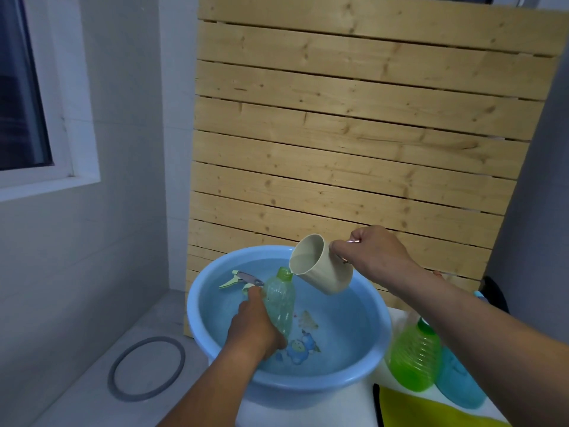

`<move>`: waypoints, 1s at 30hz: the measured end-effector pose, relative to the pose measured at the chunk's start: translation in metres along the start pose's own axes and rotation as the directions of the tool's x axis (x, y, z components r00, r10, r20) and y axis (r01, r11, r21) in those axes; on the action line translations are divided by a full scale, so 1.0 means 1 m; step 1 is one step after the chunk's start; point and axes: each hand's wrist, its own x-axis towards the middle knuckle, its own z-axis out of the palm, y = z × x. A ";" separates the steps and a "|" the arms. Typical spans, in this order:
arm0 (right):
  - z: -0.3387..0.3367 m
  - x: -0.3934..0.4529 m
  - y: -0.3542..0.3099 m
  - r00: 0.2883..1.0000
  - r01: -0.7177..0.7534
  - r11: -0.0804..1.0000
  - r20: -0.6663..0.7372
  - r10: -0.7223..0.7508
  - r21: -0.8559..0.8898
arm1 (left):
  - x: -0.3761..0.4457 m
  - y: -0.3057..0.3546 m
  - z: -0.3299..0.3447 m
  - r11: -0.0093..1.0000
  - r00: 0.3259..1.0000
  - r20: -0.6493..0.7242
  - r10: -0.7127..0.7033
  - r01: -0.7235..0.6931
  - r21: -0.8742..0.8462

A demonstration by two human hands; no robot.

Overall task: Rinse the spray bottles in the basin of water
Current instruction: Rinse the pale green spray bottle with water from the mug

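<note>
A light blue basin (374, 306) holds water with cartoon prints on its bottom. My left hand (255, 329) grips a pale green transparent spray bottle (280, 298), held upright over the water with its open neck at the top. My right hand (368, 252) holds a beige cup (320, 266) by its handle, tilted so its lip sits at the bottle's neck. A detached spray head (243, 278) lies in the basin to the left, behind the bottle.
To the right of the basin stand a bright green bottle (414, 355) and a turquoise bottle (458, 380), with a yellow cloth (431, 411) in front. A wooden slat panel (354, 118) leans behind. A grey ring (146, 368) lies on the floor at left.
</note>
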 end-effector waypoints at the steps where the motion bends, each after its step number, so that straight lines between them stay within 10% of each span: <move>1: 0.000 0.000 0.000 1.000 0.001 1.000 -0.001 -0.001 -0.001 | 0.000 0.001 0.000 1.000 1.000 0.000 0.000 0.000 0.002; 30: 0.001 0.005 -0.008 1.000 0.018 0.998 -0.011 -0.018 -0.064 | -0.002 0.001 -0.001 0.999 1.000 0.009 0.024 -0.024 0.021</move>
